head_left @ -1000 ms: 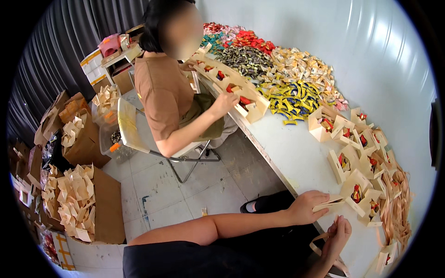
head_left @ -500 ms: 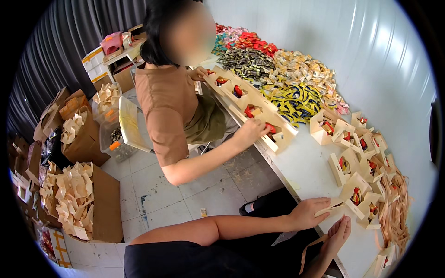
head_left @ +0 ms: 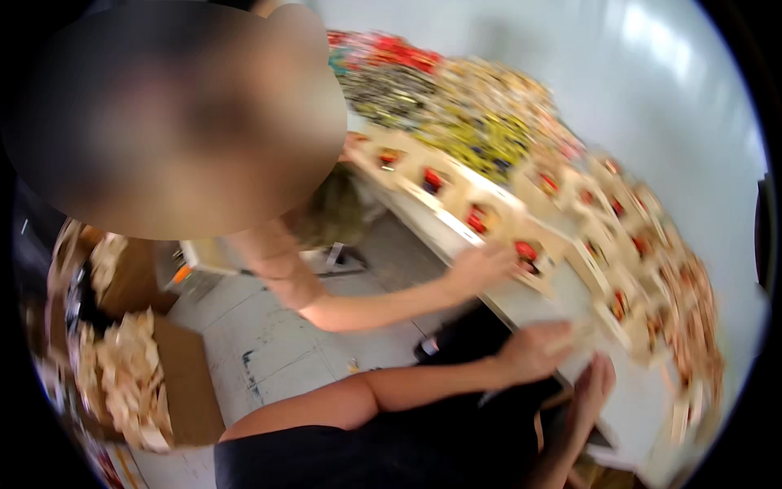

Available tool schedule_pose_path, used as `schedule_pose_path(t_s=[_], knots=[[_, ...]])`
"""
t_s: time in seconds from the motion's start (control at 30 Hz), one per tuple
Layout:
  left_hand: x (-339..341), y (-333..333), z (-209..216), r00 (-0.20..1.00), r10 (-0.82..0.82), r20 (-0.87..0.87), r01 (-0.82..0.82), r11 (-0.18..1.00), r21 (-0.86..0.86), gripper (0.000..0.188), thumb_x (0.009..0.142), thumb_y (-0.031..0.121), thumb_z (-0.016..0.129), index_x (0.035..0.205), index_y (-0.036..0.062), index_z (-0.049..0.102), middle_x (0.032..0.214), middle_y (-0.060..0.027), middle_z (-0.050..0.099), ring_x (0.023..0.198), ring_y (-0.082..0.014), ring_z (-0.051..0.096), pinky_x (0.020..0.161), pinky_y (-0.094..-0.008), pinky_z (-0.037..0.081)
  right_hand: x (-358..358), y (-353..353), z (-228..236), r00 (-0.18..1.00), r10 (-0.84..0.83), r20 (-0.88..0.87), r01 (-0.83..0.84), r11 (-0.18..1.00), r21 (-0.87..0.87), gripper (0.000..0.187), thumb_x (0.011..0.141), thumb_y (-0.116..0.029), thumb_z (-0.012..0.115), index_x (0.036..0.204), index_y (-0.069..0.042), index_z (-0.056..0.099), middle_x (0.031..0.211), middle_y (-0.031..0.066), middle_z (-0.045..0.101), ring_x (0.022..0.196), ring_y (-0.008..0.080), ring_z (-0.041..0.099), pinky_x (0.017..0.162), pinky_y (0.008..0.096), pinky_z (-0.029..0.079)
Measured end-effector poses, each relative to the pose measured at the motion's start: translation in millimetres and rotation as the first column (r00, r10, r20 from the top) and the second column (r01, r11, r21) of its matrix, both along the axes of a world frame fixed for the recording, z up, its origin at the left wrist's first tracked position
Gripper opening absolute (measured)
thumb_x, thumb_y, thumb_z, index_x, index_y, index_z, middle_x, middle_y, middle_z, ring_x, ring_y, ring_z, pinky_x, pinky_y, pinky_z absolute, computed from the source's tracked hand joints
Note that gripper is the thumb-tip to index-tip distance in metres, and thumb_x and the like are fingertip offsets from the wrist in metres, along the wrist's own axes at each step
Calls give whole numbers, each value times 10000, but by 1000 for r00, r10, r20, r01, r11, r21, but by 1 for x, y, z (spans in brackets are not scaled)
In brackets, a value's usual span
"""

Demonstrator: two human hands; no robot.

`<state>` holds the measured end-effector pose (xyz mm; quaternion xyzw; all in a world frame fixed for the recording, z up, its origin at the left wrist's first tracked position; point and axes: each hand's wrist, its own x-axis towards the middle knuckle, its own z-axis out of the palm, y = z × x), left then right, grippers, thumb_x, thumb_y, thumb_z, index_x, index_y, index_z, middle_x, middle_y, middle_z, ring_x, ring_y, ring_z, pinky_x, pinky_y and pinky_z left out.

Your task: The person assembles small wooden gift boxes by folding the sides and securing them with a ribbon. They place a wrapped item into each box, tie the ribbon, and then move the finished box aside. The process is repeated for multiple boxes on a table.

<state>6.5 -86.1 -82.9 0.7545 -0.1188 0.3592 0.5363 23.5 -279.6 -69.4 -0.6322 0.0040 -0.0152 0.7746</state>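
Observation:
My left hand (head_left: 533, 354) is over the table's near edge, blurred by motion, its fingers closed on a pale flat piece that is smeared at the fingertips. Just to its right, my right hand (head_left: 595, 383) is closed, fingers pressed together. A thin tan ribbon (head_left: 538, 428) hangs down beside that wrist and seems to run from the hand. Closest to both hands are small pale open boxes (head_left: 617, 314), each with a red and gold wrapped item inside. Across the table, a co-worker's hand (head_left: 487, 270) rests on a long row of joined pale boxes (head_left: 452, 220).
Heaps of colourful small packets (head_left: 481, 122) lie along the wall. Tan ribbons (head_left: 700, 318) pile up at the table's right side. The co-worker leans in at upper left. On the floor, a cardboard box (head_left: 187, 375) holds folded pale pieces.
The view has shifted and blurred. The co-worker has leaned much closer, and the long box row has come nearer to my hands. My hands stay close together at the table edge.

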Motion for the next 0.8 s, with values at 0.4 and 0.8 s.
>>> schedule_pose_path(t_s=[0.4,0.8], knots=[[1,11,8,998,61,-12,-60,996,64,374,863,49,879,1202,-76,784,1233,-258,790,1126,-347,800,972,-384,633,0,36,17,974,209,89,-193,968,-160,280,1145,-210,634,949,-24,709,790,-105,569,724,-3,434,639,213,352],[2,11,13,997,30,-70,-24,996,87,348,878,52,845,1204,-59,791,1233,-252,791,1122,-358,797,979,-397,625,17,42,10,959,268,91,-248,951,-187,289,1133,-229,665,976,2,739,785,-79,616,704,1,463,619,218,367]])
